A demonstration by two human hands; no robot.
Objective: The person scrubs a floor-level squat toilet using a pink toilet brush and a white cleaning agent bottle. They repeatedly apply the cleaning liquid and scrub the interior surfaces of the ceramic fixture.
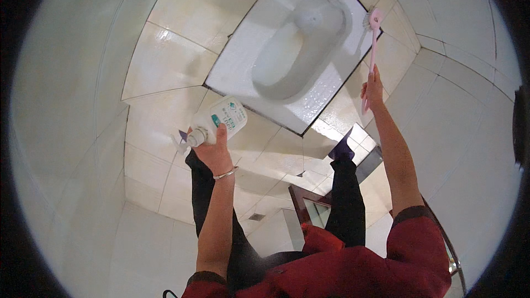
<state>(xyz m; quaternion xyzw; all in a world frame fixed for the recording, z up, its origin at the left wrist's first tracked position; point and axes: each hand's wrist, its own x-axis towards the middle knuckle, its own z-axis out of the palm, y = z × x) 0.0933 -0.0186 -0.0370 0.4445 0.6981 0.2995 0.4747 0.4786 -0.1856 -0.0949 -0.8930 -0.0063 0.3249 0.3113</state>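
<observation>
A white pump bottle [237,109] with a printed label is tilted in my left hand [213,154]. Its pump head [186,142] points down and to the left, and my thumb lies across the label side. My right hand [373,91] grips the handle of a pink long-handled brush [374,43], with the brush head up and its pale bristles facing left. That head is over or beside the right edge of a white squat toilet [232,64]; whether it touches cannot be told. Wet spots shine on the toilet's ribbed right side, and its basin [285,56] looks wet.
Glossy beige floor tiles [174,62] surround the toilet, and tiled walls [447,120] rise on both sides. Behind my legs are a small floor drain [256,217] and a brown door frame [299,205]. My purple shoe [343,149] stands near the toilet's front corner.
</observation>
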